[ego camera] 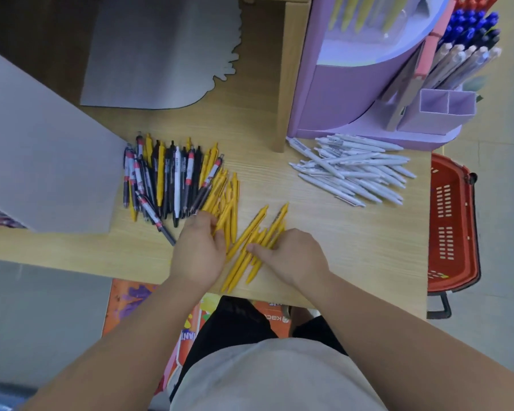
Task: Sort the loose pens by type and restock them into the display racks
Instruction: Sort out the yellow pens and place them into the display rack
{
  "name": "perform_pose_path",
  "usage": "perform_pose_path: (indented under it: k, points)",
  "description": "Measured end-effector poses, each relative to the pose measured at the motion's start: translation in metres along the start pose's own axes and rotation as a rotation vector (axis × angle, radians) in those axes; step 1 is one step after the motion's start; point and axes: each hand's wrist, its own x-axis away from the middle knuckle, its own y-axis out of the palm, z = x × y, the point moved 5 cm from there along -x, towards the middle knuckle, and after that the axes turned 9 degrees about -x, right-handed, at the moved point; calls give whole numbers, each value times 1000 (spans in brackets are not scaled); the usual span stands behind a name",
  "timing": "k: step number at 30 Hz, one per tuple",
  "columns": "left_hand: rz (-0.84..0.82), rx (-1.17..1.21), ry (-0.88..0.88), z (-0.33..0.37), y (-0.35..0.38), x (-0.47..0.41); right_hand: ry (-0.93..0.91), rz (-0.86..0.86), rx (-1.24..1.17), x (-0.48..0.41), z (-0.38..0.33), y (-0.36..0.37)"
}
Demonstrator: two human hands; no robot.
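Note:
A mixed pile of black, white and yellow pens [166, 179] lies at the left of the wooden table [353, 247]. My left hand [198, 250] grips yellow pens [224, 203] at the pile's right edge. My right hand [291, 256] is closed over a separate bunch of yellow pens [250, 253] near the table's front edge. A heap of white pens [353, 170] lies at the right, in front of the purple display rack [353, 93]. The rack holds yellow pens [353, 13] at its top and has two empty square slots [447, 103].
A second rack [469, 40] at the far right holds blue, red and white pens. A red shopping basket [451, 223] stands off the table's right edge. A grey board [48, 149] leans at the left and a grey sheet [161, 51] lies at the back.

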Motion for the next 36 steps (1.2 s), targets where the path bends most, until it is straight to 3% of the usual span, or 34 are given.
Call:
perform_pose_path:
  k: [7,14,23,28,32,36]
  points:
    - [6,-54,-6,13,12,-7,-44,155,-20,-13,-29,9]
    - [-15,-37,-5,20,25,-11,-114,191,59,-16,-22,0]
    - [-201,293,-192,59,64,23,-275,50,298,-1,26,-43]
    - [-467,623,-422,89,104,40,-280,19,339,3,57,-77]
    - [-551,621,-398,113,117,44,-288,66,319,5,73,-100]
    - [-527,508,-347,112,106,38,-315,97,277,7,77,-106]
